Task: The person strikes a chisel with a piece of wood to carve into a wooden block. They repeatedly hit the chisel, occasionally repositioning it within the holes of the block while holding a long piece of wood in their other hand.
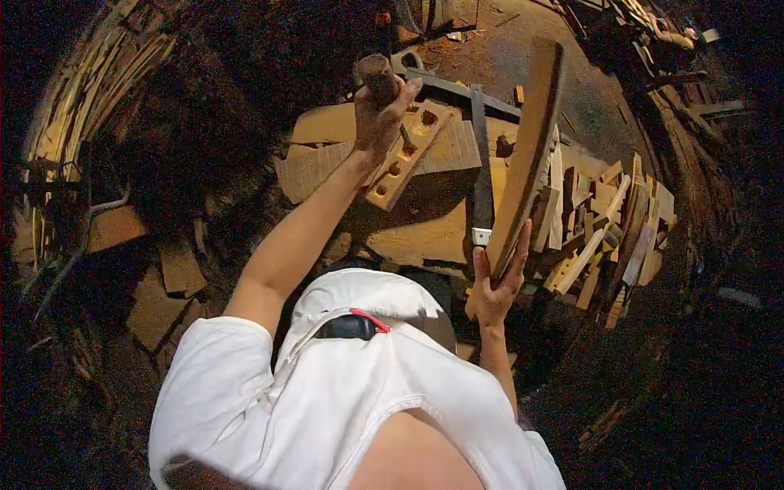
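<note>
In the middle of the view, above a spread of flat boards, the left hand (377, 122) is raised with its grip closed tight round a stubby wooden handle (378, 75). What head the tool carries is hidden behind the fist and the dark. The right hand (496, 286) has its grip closed on the lower end of a long plank (531, 147), thumb on one side and fingers up the other, holding it on edge so that it leans away from the person. The plank looks stiff and fairly heavy for its length, and I judge it would swing or tip if held only at the end; a hold nearer its middle would steady it. Its sawn edges may be rough or splintery. Under the left hand lies a drilled block (418, 147) with a row of round holes, and just beside it a steel square (482, 175). A heap of offcuts (608, 233) sits past the plank. The edges of the view are black — whether the boards rest on a counter or the floor I cannot tell.
</note>
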The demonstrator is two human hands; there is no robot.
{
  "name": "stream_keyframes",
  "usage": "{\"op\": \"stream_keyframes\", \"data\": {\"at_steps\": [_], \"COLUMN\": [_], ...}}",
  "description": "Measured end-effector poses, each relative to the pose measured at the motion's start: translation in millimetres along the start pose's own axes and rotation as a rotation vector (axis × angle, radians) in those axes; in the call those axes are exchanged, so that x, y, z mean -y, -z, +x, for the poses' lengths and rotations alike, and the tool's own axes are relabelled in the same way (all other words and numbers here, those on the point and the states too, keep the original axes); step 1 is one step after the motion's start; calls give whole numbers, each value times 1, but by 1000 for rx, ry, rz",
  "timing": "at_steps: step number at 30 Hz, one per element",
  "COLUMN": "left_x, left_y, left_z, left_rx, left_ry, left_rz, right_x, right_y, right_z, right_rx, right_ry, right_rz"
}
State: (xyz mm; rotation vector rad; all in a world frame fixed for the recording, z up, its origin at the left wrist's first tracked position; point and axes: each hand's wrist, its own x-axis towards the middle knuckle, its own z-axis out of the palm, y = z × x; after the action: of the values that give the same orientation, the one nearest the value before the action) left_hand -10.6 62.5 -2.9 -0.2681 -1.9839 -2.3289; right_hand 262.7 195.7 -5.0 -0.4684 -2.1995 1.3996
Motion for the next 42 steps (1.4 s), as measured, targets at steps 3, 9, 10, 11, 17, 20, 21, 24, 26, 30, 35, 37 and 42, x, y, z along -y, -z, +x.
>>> {"op": "stream_keyframes", "data": {"at_steps": [3, 9, 10, 11, 17, 20, 21, 24, 26, 30, 35, 37, 42], "left_x": [9, 25, 30, 33, 36, 35, 32, 39, 35, 29, 32, 29, 43], "left_y": [4, 4, 3, 1, -1, -3, -4, -13, -14, -26, -34, -34, -35], "left_z": [-4, -22, -23, -23, -30, -29, -30, -39, -50, -68, -75, -79, -72], "left_rx": [76, 201, 202, 198, 211, 270, 336, 444, 469, 440, 507, 515, 528], "left_ry": [50, 120, 120, 13, 49, -40, -170, -138, -188, -501, -437, -434, -537], "left_rz": [56, 84, 84, 98, 124, 195, 301, 398, 324, 366, 338, 413, 400], "right_x": [-6, -3, 3, 6, -10, -11, -2, 27, 44, 19, 24, 31, 0], "right_y": [-3, -6, -5, -3, -2, -3, -2, 6, 7, -2, -4, -6, -2], "right_z": [-2, 2, 2, 2, -1, 6, 12, 24, 29, 33, 24, 29, 22], "right_rx": [14, -10, 29, 66, 99, 71, 70, 0, -54, 59, -24, -134, 124], "right_ry": [-23, 223, 128, 34, 4, 130, 130, 248, 322, 397, 365, 490, 248], "right_rz": [-62, -134, -119, -102, -90, -115, -114, -238, -236, -377, -324, -291, -316]}}
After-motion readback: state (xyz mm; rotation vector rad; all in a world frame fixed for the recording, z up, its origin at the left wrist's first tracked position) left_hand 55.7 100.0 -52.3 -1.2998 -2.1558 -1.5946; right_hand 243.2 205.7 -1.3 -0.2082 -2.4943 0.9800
